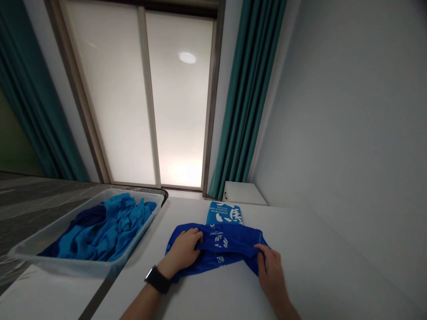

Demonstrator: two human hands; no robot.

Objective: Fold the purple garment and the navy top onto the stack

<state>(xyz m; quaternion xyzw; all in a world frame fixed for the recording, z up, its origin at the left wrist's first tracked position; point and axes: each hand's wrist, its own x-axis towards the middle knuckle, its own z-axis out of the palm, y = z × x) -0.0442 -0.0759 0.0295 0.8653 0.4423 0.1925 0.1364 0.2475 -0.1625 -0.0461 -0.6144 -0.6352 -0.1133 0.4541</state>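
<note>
A royal-blue shirt [216, 245] with white print lies bunched and partly folded on the white table [320, 275]. My left hand [182, 251], with a black smartwatch [157, 279] on its wrist, presses on the shirt's left part, fingers curled over a fold. At the shirt's right edge, my right hand [271, 271] pinches the cloth. Just behind the shirt sits a folded lighter-blue shirt [224, 213] printed with "International Marathon", its lower part hidden under the royal-blue cloth.
To the left, a translucent plastic tray [66, 225] holds a heap of crumpled blue garments and overhangs the table corner. A grey patterned surface [33, 195] lies beyond it. A small white cabinet [243, 193] stands at the far end, before a frosted window with teal curtains.
</note>
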